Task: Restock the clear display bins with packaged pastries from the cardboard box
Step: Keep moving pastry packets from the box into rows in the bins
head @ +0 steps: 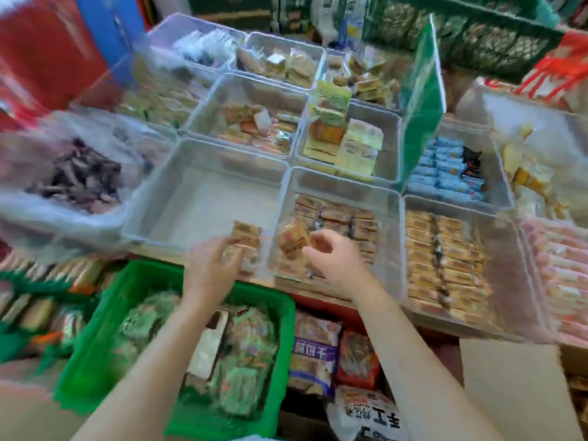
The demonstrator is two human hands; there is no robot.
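My left hand (216, 262) grips a small stack of tan packaged pastries (246, 238) at the front right corner of a nearly bare clear bin (165, 198). My right hand (331, 253) pinches one tan wrapped pastry (292, 240) over the neighbouring clear bin (389, 218), which holds rows of the same brown packets (337, 214). A further clear bin to the right is packed with orange-brown packets (445, 253). No cardboard box can be made out for sure. The picture is blurred.
Behind stand more clear bins with mixed snacks (254, 122), yellow cakes (356, 144) and blue packets (445, 167). A green basket (105, 329) of wrapped goods sits below my left arm, bagged snacks (315, 348) beside it. A green divider panel (420, 106) rises at the right.
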